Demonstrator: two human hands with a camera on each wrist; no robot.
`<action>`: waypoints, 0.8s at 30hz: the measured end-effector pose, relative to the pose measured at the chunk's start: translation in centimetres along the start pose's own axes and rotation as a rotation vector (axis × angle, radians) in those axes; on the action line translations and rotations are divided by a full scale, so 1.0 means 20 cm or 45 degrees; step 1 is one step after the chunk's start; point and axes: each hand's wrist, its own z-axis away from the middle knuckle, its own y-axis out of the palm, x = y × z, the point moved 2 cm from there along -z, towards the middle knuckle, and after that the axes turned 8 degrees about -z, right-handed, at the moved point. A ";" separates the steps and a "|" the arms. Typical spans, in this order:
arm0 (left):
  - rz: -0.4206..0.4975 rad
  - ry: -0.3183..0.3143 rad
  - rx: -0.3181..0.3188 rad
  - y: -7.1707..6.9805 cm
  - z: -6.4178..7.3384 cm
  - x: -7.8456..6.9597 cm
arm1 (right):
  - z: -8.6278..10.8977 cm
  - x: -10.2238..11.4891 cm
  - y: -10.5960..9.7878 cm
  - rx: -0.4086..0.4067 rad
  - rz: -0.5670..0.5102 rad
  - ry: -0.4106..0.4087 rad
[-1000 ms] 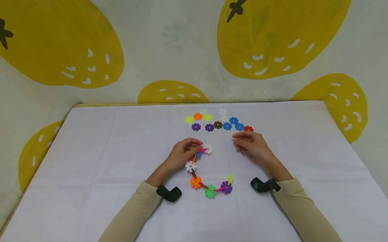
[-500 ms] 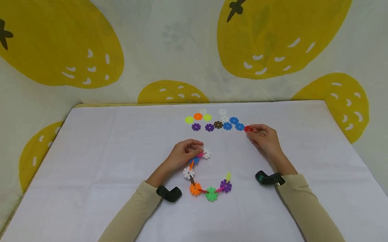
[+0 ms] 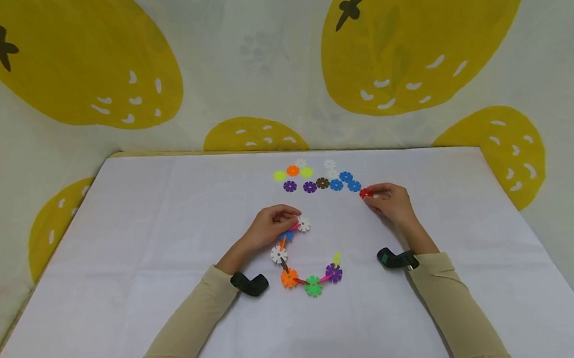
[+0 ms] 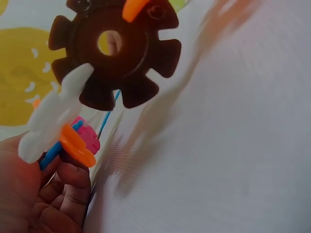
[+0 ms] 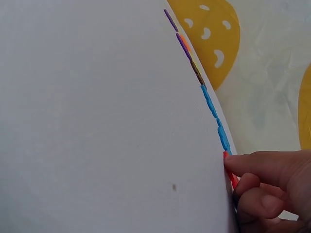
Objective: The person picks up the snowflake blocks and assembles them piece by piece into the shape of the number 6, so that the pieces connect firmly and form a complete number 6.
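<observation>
My left hand (image 3: 272,226) pinches the upper end of a curved chain of slotted plastic snowflake discs, beside a white disc (image 3: 304,224). The chain runs down past an orange disc (image 3: 289,278) and a green disc (image 3: 313,286) to a purple disc (image 3: 334,273) with a yellow-green one at its end. In the left wrist view a brown disc (image 4: 133,73) hangs close to the camera, with a white disc (image 4: 53,119) below it. My right hand (image 3: 391,201) pinches a red snowflake disc (image 3: 365,193) at its edge, low at the table surface.
Loose discs lie in a loose row at the back of the white-covered table (image 3: 203,331): purple discs (image 3: 310,187), a brown disc (image 3: 323,183), blue discs (image 3: 354,186), an orange disc (image 3: 293,170), yellow-green and white ones. A patterned cloth (image 3: 278,61) hangs behind.
My right hand has moved right to the red disc, which has shifted slightly toward me. The chain in my left hand has dropped a little and swung left at its middle.
</observation>
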 end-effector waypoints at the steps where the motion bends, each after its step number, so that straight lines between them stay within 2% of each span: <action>1: 0.000 -0.010 -0.001 0.00 0.00 0.00 | 0.00 0.00 0.00 0.005 -0.005 0.002; 6: 0.024 -0.032 0.003 -0.01 0.01 -0.01 | 0.01 -0.01 -0.01 0.029 0.010 0.012; 11: 0.039 -0.037 0.003 -0.01 0.01 0.00 | 0.02 -0.02 0.00 0.052 0.020 -0.028; 18: 0.045 -0.014 -0.013 -0.01 0.01 0.00 | 0.04 -0.03 0.02 0.138 -0.142 -0.130; 24: 0.064 -0.029 -0.023 -0.01 0.00 0.00 | 0.05 -0.01 0.08 0.224 -0.223 -0.126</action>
